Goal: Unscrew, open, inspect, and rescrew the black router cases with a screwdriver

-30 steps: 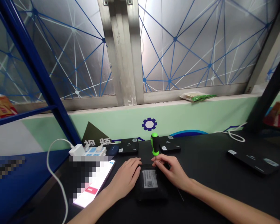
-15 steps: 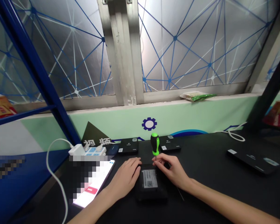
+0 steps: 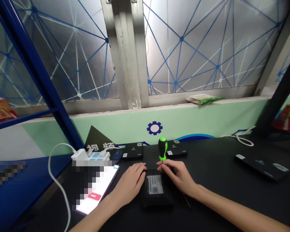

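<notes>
A small black box with a white label (image 3: 155, 188) lies on the black table (image 3: 219, 180) right in front of me. My left hand (image 3: 130, 184) rests flat against its left side, fingers stretched out. My right hand (image 3: 178, 176) pinches the thin shaft of a screwdriver with a green and black handle (image 3: 162, 148). The screwdriver stands upright with its tip at the box's far edge.
Two flat black devices (image 3: 133, 151) lie behind the box, another (image 3: 262, 166) at the right. A lit phone (image 3: 96, 190) lies left of my left hand, beside a white power strip (image 3: 91, 155) with a white cable (image 3: 53, 180). A blue rack post (image 3: 38, 74) stands at the left.
The screwdriver's handle has shifted slightly to the right and tilted a little in my right hand's pinch. My left hand has not moved.
</notes>
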